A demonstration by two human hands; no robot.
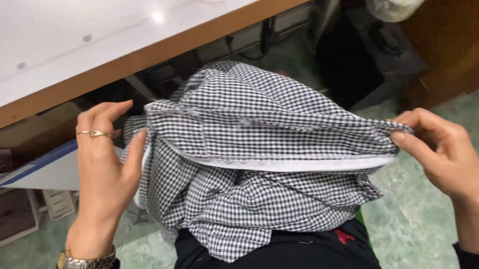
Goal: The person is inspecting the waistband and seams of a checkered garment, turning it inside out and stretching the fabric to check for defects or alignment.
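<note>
At frame centre, both hands are stretching a black-and-white gingham garment [253, 151] over the lap: the left hand [102, 168] is gripping its left edge, the right hand [440, 151] is pinching the white-lined band taut, exposing the seam.

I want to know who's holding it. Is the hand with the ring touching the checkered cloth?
Touching. The head view shows the left hand, with a ring and a wristwatch, gripping the edge of the checkered cloth, its thumb pressed against the fabric with no gap.
</note>
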